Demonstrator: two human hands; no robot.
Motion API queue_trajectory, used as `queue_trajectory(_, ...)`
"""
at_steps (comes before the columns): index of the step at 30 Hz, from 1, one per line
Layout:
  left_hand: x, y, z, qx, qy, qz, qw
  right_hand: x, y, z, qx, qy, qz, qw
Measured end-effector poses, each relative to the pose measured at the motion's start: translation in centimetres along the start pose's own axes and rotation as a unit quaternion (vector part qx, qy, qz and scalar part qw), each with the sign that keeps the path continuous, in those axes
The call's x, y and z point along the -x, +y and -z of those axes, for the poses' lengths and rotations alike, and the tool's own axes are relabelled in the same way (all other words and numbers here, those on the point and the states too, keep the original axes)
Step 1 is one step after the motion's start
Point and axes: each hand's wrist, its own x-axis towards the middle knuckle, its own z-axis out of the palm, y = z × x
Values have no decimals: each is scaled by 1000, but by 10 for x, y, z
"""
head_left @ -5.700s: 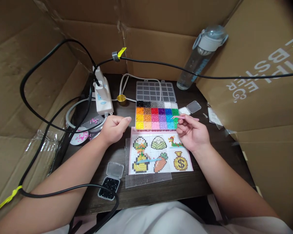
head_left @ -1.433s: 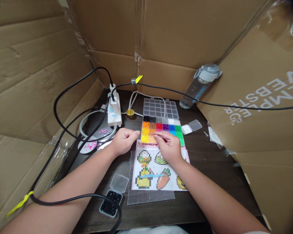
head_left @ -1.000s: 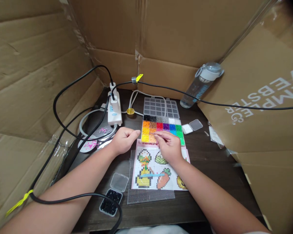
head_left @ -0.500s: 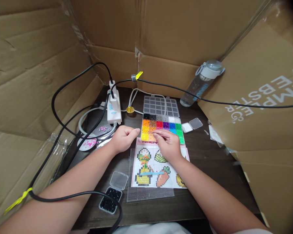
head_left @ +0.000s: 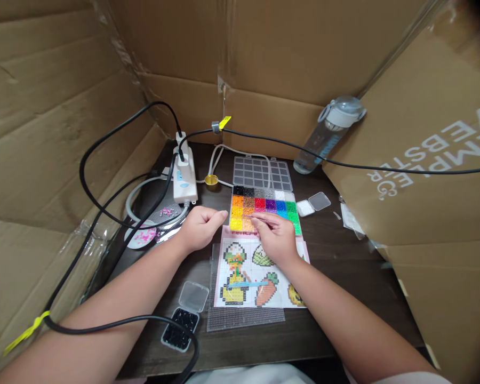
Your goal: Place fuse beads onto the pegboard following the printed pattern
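Note:
My right hand (head_left: 279, 240) is closed on thin tweezers (head_left: 261, 217), whose tip points left over the yellow and orange compartments of the bead box (head_left: 259, 204). Beads of many colours fill this box. Just left of it, my left hand (head_left: 203, 228) is curled, thumb on top; whatever its fingers may hold is hidden. Below the box lies a printed pattern sheet (head_left: 244, 266) with pixel pictures, among them a carrot, partly covered by my right hand and forearm. Clear pegboards (head_left: 246, 319) lie under the sheet, and some coloured beads seem to be on top of it.
A small case of black beads (head_left: 180, 329) stands front left, one of white beads (head_left: 305, 208) at right. Behind are a power strip (head_left: 185, 181), a gold cup (head_left: 211, 182) and a water bottle (head_left: 328, 133). A black cable (head_left: 120, 321) crosses my left forearm. Cardboard walls (head_left: 176, 37) surround the table.
The whole view has shifted slightly to the left. Both hands and the tweezers keep nearly the same place over and beside the bead box.

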Motion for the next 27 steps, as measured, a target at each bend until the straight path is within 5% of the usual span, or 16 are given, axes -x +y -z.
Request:
queue_trajectory(8, 0, 0, 1, 6, -1, -11, 1000, 1, -14, 7, 1, 34, -10, 999)
queue_trajectory(17, -1, -5, 1, 24, 6, -11, 1000, 3, -57, 67, -51, 164, 59, 983)
queue_trajectory(22, -1, -6, 2, 21, 8, -3, 1000, 15, -55, 90, -62, 125, 68, 988)
queue_trajectory(27, 0, -5, 3, 14, 8, -1, 1000, 24, -37, 90, -119, 90, 2, 989)
